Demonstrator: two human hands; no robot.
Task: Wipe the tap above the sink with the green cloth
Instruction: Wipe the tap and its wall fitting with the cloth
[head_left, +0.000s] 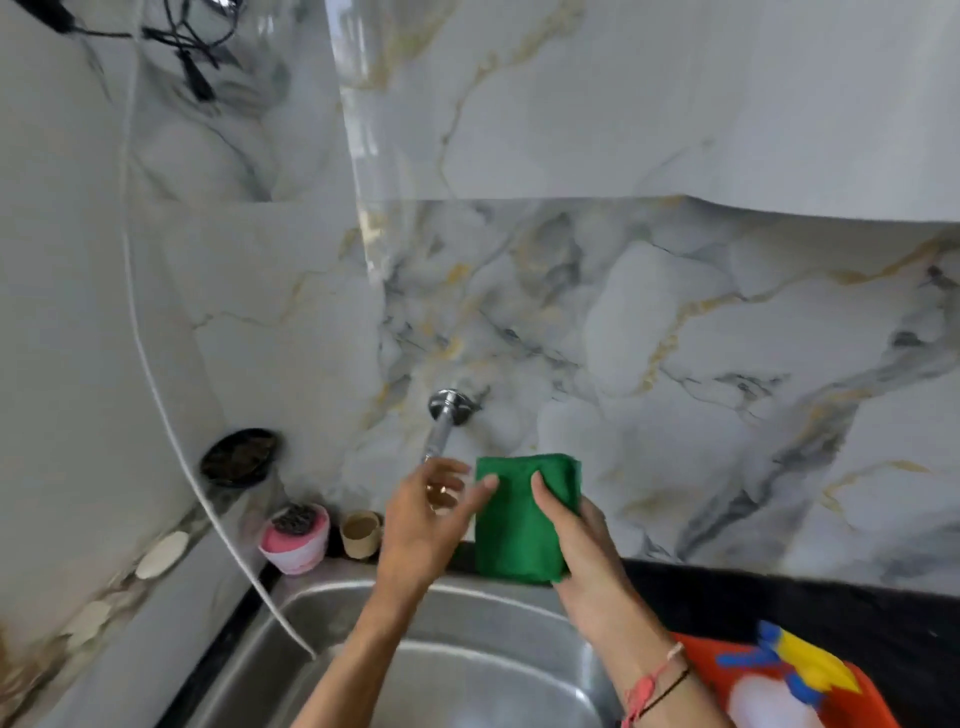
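Nearest me, my right hand (576, 545) is the grip that matters: its thumb lies across the front of the green cloth (519, 519) and the fingers are behind it, so it is closed on the cloth, pinching the right edge. The cloth is folded into a flat upright pad, 1 neat rectangle. I judge it soft, light and limp: it will only stay a pad while it is pinched, and it should mould round a pipe easily. The best hold is where I have it, at the fold's edge, leaving the broad face free to wrap.

Just left of that grip, my left hand (423, 512) is loosely open, fingers spread. Its fingertips (488, 483) reach the cloth's upper left corner, touching or just short of it. It holds nothing firmly.

Below the grip is the steel sink (363, 613), and to its lower right the dark bench (779, 587) carries an orange tub (878, 701).

Beyond the grip, up and to the left, the chrome tap (444, 421) comes out of the marble wall (675, 338) and slopes down toward my left hand. Its outlet is hidden behind that hand. The cloth is near the tap but not yet on it. Wet chrome will likely be slippery, so I would wrap rather than dab.
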